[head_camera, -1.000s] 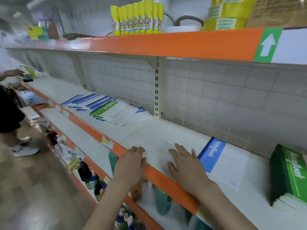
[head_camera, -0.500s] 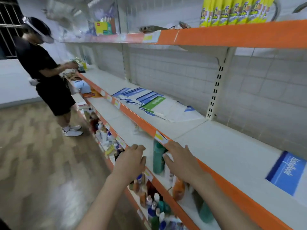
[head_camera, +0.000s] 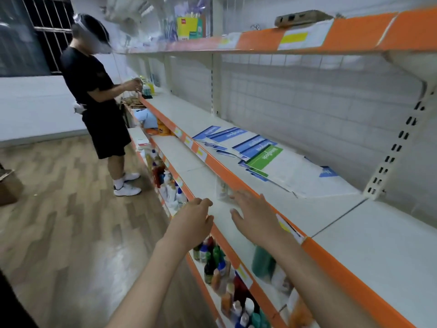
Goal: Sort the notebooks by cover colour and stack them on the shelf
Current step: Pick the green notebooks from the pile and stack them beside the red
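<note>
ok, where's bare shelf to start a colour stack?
Bare patches: the middle shelf between the right hand and the spread notebooks; also beyond the notebooks toward the far end. Crowded: the notebook spread itself and the bottles below.

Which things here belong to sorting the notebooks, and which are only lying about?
For the job:
- blue notebooks, spread loosely
- green notebook, lying on the blue ones
- middle shelf
- left hand and right hand, both holding nothing

Lying about:
- bottles on the lower shelves
- boxes on the top shelf
- another person further along
</note>
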